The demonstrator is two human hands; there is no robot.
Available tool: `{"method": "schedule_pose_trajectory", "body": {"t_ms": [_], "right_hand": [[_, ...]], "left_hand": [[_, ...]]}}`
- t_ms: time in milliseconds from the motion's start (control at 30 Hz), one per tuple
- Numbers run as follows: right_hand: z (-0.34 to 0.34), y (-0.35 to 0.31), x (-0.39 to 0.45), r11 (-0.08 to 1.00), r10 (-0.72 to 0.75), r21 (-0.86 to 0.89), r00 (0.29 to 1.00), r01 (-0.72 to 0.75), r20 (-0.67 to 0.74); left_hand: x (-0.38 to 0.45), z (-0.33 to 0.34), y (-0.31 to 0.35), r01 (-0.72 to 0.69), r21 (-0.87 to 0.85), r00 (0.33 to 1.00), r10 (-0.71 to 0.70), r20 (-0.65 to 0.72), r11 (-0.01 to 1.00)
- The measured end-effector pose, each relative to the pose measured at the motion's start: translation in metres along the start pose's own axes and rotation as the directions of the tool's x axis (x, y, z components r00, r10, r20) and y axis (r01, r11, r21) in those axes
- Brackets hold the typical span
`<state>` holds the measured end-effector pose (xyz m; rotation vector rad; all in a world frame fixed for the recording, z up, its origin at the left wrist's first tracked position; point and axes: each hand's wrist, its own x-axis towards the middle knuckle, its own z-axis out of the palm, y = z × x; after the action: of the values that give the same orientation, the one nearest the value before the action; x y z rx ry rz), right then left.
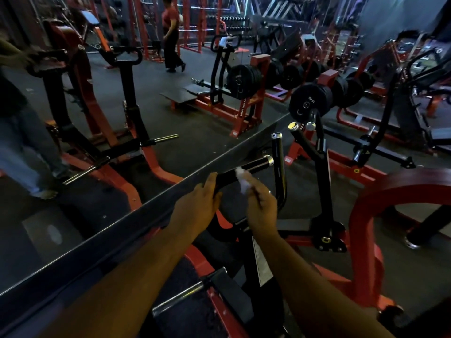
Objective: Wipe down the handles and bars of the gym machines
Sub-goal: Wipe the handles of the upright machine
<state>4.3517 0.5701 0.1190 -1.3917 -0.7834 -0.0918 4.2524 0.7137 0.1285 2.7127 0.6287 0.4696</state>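
A black machine handle with a chrome end cap slants up to the right in the middle of the view. My left hand grips its lower end, fingers curled round the bar. My right hand pinches a crumpled white cloth and presses it against the handle just above my left hand. A second black handle stands upright right behind, and a third angles off to the right.
A large mirror fills the left side, its dark lower edge running diagonally; a standing person shows at the far left. Red machine frames, a stack of black weight plates and a footplate bar surround me. Another person walks in the background.
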Motion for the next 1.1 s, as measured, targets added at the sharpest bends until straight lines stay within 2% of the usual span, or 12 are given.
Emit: {"method": "schedule_pose_trajectory", "body": {"t_ms": [33,100,167,233,433,533,633,733,833,900,967,1100], "right_hand": [[-0.003,0.007,0.003,0.986,0.124,0.134,0.976,-0.101,-0.181],[-0.014,0.025,0.016,0.849,0.466,0.465,0.769,-0.25,-0.437],[-0.016,0.034,0.031,0.631,0.699,0.727,0.605,-0.27,-0.382],[-0.005,0.027,0.044,0.54,0.756,0.793,0.577,-0.283,-0.309],[0.049,-0.023,0.03,0.431,0.838,0.776,0.522,-0.46,-0.157],[0.06,-0.033,-0.003,0.399,0.814,0.735,0.581,-0.548,-0.009],[0.051,-0.032,-0.026,0.514,0.699,0.621,0.709,-0.593,0.098],[0.02,-0.017,-0.014,0.761,0.602,0.377,0.792,-0.528,-0.105],[-0.014,-0.004,0.028,0.925,0.329,-0.073,0.884,-0.372,-0.333],[-0.02,0.002,0.054,0.895,0.163,-0.381,0.965,-0.231,-0.203],[-0.011,0.01,0.062,0.798,0.127,-0.589,0.991,-0.128,-0.043],[0.017,0.014,0.034,0.783,0.034,-0.622,0.997,0.018,0.071]], "left_hand": [[0.0,0.001,-0.001,-0.001,0.012,1.0,0.001,-0.004,1.0],[0.0,0.002,0.0,-0.006,0.027,1.0,0.007,-0.013,1.0],[-0.001,0.002,0.0,-0.015,0.033,1.0,0.016,-0.017,0.999],[-0.001,0.0,-0.001,-0.014,0.034,1.0,0.014,-0.015,0.999],[0.0,0.0,0.001,-0.002,0.031,1.0,0.002,-0.013,1.0],[0.0,0.0,0.0,-0.008,0.024,1.0,0.009,-0.018,1.0],[0.001,0.001,0.0,-0.007,0.006,1.0,0.007,-0.005,1.0],[0.001,0.002,-0.003,-0.023,-0.007,1.0,0.023,-0.016,1.0],[0.003,0.003,-0.007,-0.046,0.001,0.999,0.046,-0.012,0.999],[0.003,0.0,-0.009,-0.067,0.041,0.998,0.067,0.008,0.997],[0.002,-0.005,-0.013,-0.092,0.092,0.995,0.088,0.05,0.991],[-0.006,-0.02,-0.032,-0.159,0.158,0.986,0.147,0.081,0.975]]}}
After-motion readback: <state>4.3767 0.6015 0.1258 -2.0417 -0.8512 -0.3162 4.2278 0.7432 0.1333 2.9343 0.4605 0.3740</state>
